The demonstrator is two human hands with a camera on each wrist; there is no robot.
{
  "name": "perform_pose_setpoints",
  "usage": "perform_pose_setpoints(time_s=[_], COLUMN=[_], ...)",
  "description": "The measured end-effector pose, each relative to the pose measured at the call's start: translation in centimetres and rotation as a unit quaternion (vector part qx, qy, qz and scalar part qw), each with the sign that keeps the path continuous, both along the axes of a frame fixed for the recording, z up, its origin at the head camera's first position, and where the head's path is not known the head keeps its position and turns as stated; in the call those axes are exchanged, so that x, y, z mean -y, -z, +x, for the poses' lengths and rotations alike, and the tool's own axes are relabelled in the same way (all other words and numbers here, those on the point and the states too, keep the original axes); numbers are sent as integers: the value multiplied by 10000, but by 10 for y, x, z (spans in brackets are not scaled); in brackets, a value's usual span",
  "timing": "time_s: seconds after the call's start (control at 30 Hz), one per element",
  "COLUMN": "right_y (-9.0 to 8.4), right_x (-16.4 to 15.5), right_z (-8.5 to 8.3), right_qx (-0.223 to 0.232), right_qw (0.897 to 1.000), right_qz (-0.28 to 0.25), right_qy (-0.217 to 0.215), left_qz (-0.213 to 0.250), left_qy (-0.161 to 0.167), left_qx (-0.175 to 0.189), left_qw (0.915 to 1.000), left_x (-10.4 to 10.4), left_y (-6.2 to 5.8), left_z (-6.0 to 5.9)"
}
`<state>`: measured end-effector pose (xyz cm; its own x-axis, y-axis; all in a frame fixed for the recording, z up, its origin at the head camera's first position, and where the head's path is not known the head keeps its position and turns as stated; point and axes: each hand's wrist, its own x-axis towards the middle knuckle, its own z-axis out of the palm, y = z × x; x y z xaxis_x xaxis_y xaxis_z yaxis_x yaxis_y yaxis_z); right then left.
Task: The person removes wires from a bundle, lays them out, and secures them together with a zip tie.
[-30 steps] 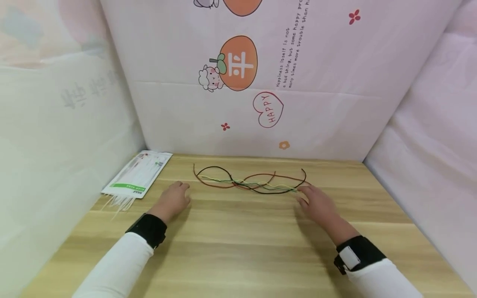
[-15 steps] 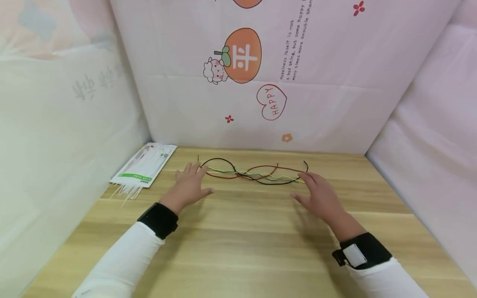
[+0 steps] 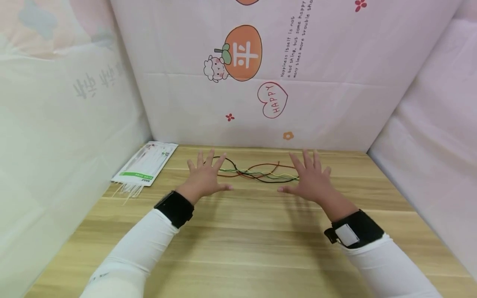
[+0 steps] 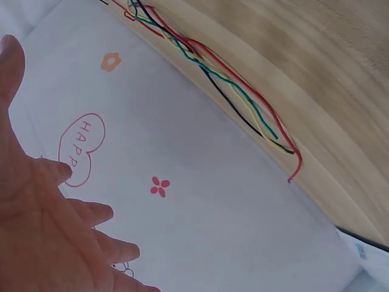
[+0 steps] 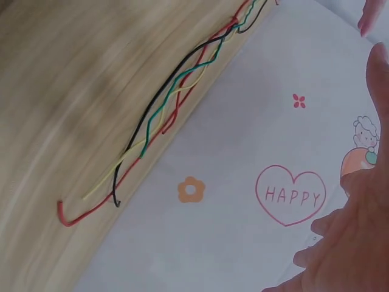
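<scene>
A loose bundle of thin wires lies across the back of the wooden table. I make out a black wire [image 5: 152,100], a green wire [image 4: 243,91], a yellow wire [image 5: 112,171] and red wire [image 4: 267,103], crossing one another near the middle. My left hand [image 3: 203,180] is spread wide with straight fingers and overlaps the left end of the bundle in the head view. Over the right end, my right hand [image 3: 314,182] is likewise spread, thumb pointing inward. Neither hand holds anything; in both wrist views the wires lie apart from the fingers.
At the back left of the table [image 3: 238,248] lies a white packet [image 3: 143,163] with a green stripe, thin white strips [image 3: 131,190] sticking out of its near end. A printed white sheet [image 3: 186,111] rises along the back edge, and pale sheets wall both sides.
The left hand moved right and forward to the wires' left end and spread its fingers. The right hand's fingers, earlier at the wires' right end, straightened and fanned out. The view tilted slightly.
</scene>
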<state>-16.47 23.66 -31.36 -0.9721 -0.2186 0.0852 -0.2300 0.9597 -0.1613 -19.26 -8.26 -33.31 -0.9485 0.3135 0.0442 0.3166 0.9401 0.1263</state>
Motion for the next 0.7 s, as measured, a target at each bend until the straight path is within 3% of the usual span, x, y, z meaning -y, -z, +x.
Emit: perform_pose_setpoints(time_s=[0.2,0.4,0.53,0.7], right_y=[-2,4,13,19], right_x=[4,16,22,37], right_z=[-5,1,12,26], right_qx=[37,-119,-247,-323], right_qw=[9999,9972,9930,9843], right_qz=[-22,-55,-277,-860], right_qy=[-139,-733,-1117,-1508], left_qz=[-94,-88,-12,206], left_qy=[-37,-312,-623,-1197], left_qx=[204,166,165,233], left_qw=[9997,9993,9979,9923], left_x=[-1,17,47,105], left_y=[-3,0,7,11], left_z=[-2,-4,-8,-5])
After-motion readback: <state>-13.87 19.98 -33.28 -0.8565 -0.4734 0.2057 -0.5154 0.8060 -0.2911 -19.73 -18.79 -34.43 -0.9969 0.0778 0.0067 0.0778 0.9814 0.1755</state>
